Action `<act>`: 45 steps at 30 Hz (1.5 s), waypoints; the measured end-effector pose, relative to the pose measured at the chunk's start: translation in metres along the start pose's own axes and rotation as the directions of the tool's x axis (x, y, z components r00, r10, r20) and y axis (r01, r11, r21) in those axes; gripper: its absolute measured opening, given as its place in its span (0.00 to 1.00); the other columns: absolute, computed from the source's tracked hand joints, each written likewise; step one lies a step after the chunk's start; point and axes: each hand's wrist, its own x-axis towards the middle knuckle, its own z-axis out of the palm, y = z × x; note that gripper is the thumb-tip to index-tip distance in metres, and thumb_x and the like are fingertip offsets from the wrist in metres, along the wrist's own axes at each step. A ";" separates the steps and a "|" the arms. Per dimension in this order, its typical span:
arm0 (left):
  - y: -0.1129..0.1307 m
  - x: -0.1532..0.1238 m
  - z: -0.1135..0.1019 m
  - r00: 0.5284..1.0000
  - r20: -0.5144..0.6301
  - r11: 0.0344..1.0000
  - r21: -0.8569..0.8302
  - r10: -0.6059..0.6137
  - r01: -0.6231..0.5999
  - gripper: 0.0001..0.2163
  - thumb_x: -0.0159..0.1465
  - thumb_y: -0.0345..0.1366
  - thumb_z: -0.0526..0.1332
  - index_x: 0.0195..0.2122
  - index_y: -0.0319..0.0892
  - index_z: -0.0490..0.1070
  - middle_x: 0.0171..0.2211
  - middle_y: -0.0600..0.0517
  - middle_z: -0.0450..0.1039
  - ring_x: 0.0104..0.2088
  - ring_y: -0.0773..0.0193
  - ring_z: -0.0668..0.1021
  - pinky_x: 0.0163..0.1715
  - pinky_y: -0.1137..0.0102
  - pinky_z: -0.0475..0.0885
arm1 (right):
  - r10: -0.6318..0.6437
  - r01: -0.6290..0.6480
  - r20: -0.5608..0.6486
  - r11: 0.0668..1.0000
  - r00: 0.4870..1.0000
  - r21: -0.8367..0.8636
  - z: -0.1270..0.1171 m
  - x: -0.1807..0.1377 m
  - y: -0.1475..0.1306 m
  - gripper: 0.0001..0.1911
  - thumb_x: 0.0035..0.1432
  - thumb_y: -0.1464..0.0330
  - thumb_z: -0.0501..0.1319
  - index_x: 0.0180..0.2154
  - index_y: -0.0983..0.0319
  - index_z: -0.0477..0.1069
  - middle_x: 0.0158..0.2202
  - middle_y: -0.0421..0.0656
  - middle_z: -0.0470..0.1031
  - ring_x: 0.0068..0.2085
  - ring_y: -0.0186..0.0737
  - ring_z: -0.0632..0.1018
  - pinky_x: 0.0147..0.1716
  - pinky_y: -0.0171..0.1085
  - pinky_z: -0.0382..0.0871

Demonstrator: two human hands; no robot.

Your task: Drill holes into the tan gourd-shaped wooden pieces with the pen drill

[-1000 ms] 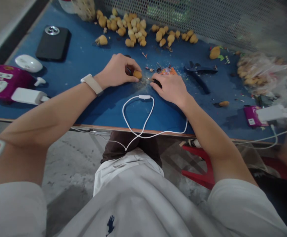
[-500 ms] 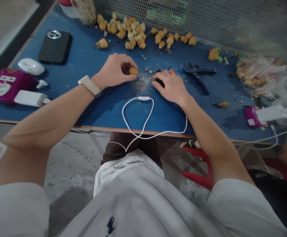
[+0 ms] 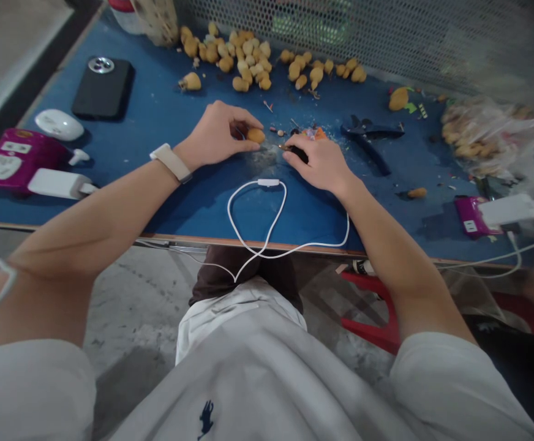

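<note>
My left hand [image 3: 223, 131] is closed around a small orange-tan gourd [image 3: 255, 135], pinched between thumb and fingertips. To its right, my right hand [image 3: 319, 160] rests low over the table, fingers curled round a slim tool [image 3: 283, 147] whose short tip points left at the gourd. The rest of that tool is hidden in my palm, so its kind is unclear. Crumbs and pale dust lie on the blue table [image 3: 193, 211] between and behind my hands. Just right of my right hand are dark-handled pliers [image 3: 368, 144].
Several more gourds [image 3: 248, 58] lie along the perforated metal screen [image 3: 386, 43]. On the left are a black phone [image 3: 103, 89], a white mouse-shaped case [image 3: 59, 124] and a purple power adapter [image 3: 19, 156]. A white cable [image 3: 274, 228] loops in front. A plastic bag [image 3: 482, 138] lies right.
My left hand has shifted slightly right, and the gourd in it has moved and turned a little towards the tool tip. My right hand has barely moved.
</note>
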 end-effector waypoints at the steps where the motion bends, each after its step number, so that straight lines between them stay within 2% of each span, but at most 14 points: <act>1: -0.002 0.001 0.000 1.000 0.005 1.000 0.011 0.005 -0.005 0.34 0.51 0.70 0.93 0.50 0.57 0.93 0.44 0.50 0.91 0.49 0.42 0.83 0.65 0.31 0.83 | 0.000 0.000 0.002 1.000 1.000 -0.003 0.000 0.000 0.000 0.35 0.92 0.41 0.51 0.73 0.50 0.87 0.65 0.52 0.95 0.62 0.72 0.92 0.61 0.62 0.85; 4: -0.006 0.001 0.001 0.999 0.019 0.999 0.009 0.051 -0.051 0.37 0.50 0.73 0.93 0.51 0.55 0.94 0.43 0.50 0.91 0.45 0.45 0.81 0.62 0.33 0.85 | -0.002 0.002 -0.002 1.000 1.000 -0.011 0.000 0.000 0.000 0.34 0.93 0.41 0.51 0.73 0.50 0.86 0.65 0.52 0.95 0.62 0.72 0.92 0.61 0.62 0.85; 9: -0.002 -0.002 0.005 0.988 -0.019 0.988 -0.037 0.152 -0.153 0.35 0.56 0.78 0.91 0.48 0.57 0.93 0.34 0.54 0.86 0.52 0.44 0.80 0.67 0.38 0.85 | -0.014 0.014 -0.004 1.000 1.000 -0.018 0.001 0.000 0.001 0.35 0.93 0.40 0.51 0.73 0.50 0.86 0.61 0.52 0.96 0.62 0.72 0.92 0.61 0.62 0.85; 16: -0.005 0.000 0.004 0.982 -0.021 0.982 -0.039 0.186 -0.186 0.34 0.57 0.77 0.92 0.48 0.59 0.91 0.35 0.55 0.85 0.49 0.47 0.80 0.62 0.42 0.88 | 0.026 -0.026 0.012 1.000 1.000 0.000 -0.002 -0.001 -0.004 0.32 0.92 0.44 0.52 0.73 0.51 0.86 0.63 0.53 0.95 0.62 0.73 0.92 0.61 0.62 0.83; 22: -0.022 0.007 -0.007 0.993 -0.009 0.993 0.001 0.119 -0.119 0.34 0.55 0.73 0.94 0.52 0.57 0.92 0.45 0.52 0.91 0.47 0.47 0.82 0.60 0.36 0.86 | 0.071 -0.072 0.008 0.997 0.997 0.029 -0.003 0.002 -0.001 0.34 0.93 0.42 0.50 0.72 0.51 0.86 0.61 0.52 0.95 0.59 0.69 0.92 0.60 0.59 0.83; 26: -0.026 0.008 -0.007 0.988 -0.045 0.988 -0.038 0.148 -0.149 0.32 0.55 0.69 0.95 0.51 0.58 0.92 0.48 0.51 0.93 0.47 0.46 0.83 0.59 0.33 0.87 | 0.047 -0.047 0.001 0.997 0.999 0.053 -0.003 0.001 -0.001 0.33 0.92 0.42 0.52 0.72 0.50 0.86 0.64 0.52 0.95 0.63 0.71 0.91 0.62 0.61 0.83; 29: -0.021 0.006 -0.002 0.985 -0.052 0.984 -0.064 0.164 -0.167 0.32 0.54 0.68 0.95 0.50 0.58 0.92 0.46 0.52 0.93 0.47 0.46 0.84 0.59 0.35 0.88 | 0.031 -0.031 -0.012 0.998 0.999 0.048 -0.003 0.000 -0.004 0.33 0.92 0.42 0.52 0.72 0.50 0.87 0.64 0.51 0.95 0.63 0.72 0.91 0.61 0.61 0.83; 32: -0.010 0.002 0.003 0.992 -0.052 0.988 -0.092 0.117 -0.122 0.32 0.52 0.68 0.96 0.48 0.58 0.91 0.45 0.51 0.92 0.48 0.45 0.84 0.61 0.36 0.88 | 0.029 -0.029 -0.009 0.999 1.000 0.035 -0.004 -0.001 -0.006 0.32 0.92 0.43 0.52 0.73 0.50 0.86 0.63 0.51 0.95 0.62 0.72 0.92 0.61 0.61 0.83; 36: 0.002 -0.003 0.008 0.995 -0.083 0.990 -0.125 0.047 -0.057 0.33 0.49 0.69 0.96 0.45 0.60 0.89 0.42 0.52 0.90 0.55 0.41 0.85 0.66 0.36 0.88 | 0.058 -0.058 0.016 0.998 0.998 0.006 -0.005 -0.001 -0.009 0.31 0.93 0.45 0.53 0.74 0.50 0.85 0.64 0.52 0.95 0.63 0.71 0.92 0.63 0.60 0.82; 41: -0.003 -0.002 0.008 0.993 -0.042 0.988 -0.099 0.112 -0.116 0.32 0.54 0.75 0.92 0.45 0.59 0.89 0.38 0.53 0.89 0.56 0.41 0.85 0.64 0.37 0.87 | 0.054 -0.054 -0.001 0.998 0.999 0.016 -0.006 -0.002 -0.010 0.35 0.93 0.40 0.48 0.73 0.49 0.86 0.64 0.51 0.95 0.63 0.70 0.92 0.61 0.60 0.84; 45: -0.008 -0.002 0.008 0.994 -0.034 0.988 -0.104 0.108 -0.111 0.33 0.54 0.78 0.91 0.45 0.60 0.90 0.38 0.54 0.89 0.57 0.40 0.85 0.63 0.36 0.86 | 0.031 -0.031 -0.012 1.000 0.999 0.001 -0.005 -0.002 -0.009 0.40 0.92 0.36 0.45 0.72 0.49 0.86 0.61 0.51 0.96 0.61 0.71 0.92 0.59 0.59 0.85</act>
